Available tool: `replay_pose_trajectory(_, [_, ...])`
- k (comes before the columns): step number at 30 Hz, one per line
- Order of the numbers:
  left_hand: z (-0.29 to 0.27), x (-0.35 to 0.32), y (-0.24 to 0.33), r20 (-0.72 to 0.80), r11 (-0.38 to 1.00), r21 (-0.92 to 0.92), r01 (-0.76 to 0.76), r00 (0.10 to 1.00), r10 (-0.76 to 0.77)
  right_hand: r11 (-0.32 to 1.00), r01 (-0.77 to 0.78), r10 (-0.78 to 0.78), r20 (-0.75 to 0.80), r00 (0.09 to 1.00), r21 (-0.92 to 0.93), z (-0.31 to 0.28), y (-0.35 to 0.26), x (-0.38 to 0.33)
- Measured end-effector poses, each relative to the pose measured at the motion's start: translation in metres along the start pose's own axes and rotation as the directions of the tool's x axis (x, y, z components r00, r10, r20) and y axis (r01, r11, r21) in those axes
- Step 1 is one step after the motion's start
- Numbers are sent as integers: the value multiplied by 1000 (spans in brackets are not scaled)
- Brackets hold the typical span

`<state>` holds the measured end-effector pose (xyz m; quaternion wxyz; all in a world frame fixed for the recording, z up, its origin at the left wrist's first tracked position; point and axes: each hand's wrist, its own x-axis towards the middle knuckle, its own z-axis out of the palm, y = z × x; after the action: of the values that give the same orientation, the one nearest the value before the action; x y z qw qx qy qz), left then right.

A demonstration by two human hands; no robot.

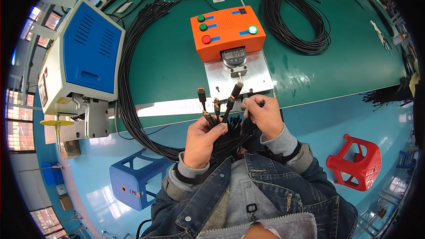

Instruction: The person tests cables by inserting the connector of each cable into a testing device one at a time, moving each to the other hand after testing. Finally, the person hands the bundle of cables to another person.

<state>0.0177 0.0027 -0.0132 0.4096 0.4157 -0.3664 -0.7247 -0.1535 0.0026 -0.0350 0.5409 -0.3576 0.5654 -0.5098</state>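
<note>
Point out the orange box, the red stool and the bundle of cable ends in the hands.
orange box (pixel 230 24): head view, top face.
red stool (pixel 356 161): head view, seat.
bundle of cable ends (pixel 226 137): head view, gathered black cables.

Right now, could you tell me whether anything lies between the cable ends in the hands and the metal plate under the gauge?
Nothing visible does: the cable ends sit just short of the metal plate, with only bare green bench between them.
</note>
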Motion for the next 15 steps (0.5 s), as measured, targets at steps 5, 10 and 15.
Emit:
replay_pose_trajectory(5, [0,-2,-1,7,1000,-5,-11,1000,11,1000,9,-8,-9,1000,17,2,0,-2])
replay_pose_trajectory(10, [-2,-2,-3,7,1000,9,-25,1000,25,999,-7,6,26,1000,37,-1,2,-4])
replay_pose_trajectory(15, [2,0,-8,-12,1000,29,-7,1000,7,979,39,-52,58,997,202,1,9,-16])
